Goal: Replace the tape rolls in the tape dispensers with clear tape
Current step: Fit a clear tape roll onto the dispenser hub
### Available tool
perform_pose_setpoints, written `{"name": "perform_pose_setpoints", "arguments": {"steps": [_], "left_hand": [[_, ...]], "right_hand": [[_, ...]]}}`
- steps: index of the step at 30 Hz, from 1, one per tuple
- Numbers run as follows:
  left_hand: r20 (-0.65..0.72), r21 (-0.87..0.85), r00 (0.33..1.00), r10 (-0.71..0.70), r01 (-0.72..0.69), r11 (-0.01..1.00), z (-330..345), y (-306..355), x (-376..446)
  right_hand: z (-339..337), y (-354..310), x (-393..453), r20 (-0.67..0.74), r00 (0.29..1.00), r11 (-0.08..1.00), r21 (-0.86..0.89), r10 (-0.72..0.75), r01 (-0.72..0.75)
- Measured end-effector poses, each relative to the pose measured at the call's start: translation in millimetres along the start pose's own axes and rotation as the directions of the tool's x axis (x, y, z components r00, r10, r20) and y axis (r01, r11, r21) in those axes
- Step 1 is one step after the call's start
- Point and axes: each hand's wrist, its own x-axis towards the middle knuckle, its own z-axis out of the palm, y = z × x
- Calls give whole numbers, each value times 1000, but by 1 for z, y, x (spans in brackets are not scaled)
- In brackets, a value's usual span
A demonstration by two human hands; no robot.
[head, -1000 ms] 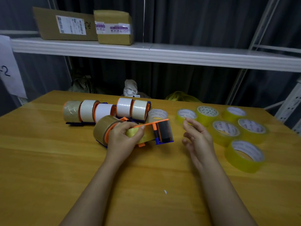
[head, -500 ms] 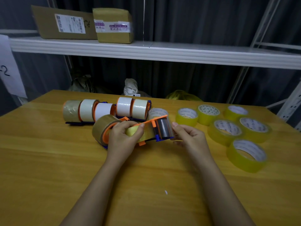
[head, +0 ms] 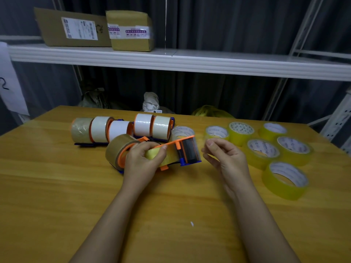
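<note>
My left hand (head: pixel 142 164) grips an orange and blue tape dispenser (head: pixel 187 151) lying on the wooden table (head: pixel 57 196), with a yellowish clear roll (head: pixel 168 158) mounted in it. Just right of the dispenser's front end, my right hand (head: pixel 226 158) has thumb and forefinger pinched together, seemingly on the clear tape's end. A brown roll (head: pixel 115 149) on an orange hub lies against my left hand. Several clear tape rolls (head: pixel 284 180) lie flat at the right.
A row of dispensers with white and brown rolls (head: pixel 121 130) stands behind my left hand. One more clear roll (head: pixel 183 130) sits behind the held dispenser. A white shelf (head: pixel 190 63) above carries two cardboard boxes (head: pixel 131 30). A small white scrap (head: pixel 191 223) lies near me.
My right hand came in from the right, touched the dispenser's front end, then drew back a little to the right with fingers pinched. My left hand kept its grip on the dispenser.
</note>
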Motion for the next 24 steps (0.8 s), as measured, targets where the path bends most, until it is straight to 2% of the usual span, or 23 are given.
{"name": "perform_pose_setpoints", "arguments": {"steps": [9,17,24], "left_hand": [[13,-35,999,-37,38,999,-1,1,-1],[6,-74,998,-69,69,995,0,5,-2],[26,-120,995,-94,96,988,0,6,-3]], "right_hand": [[-1,1,0,22,999,997,-67,44,-43],[3,-2,-2,56,995,996,30,86,-88],[2,-2,-3,74,993,995,-54,93,-89]]}}
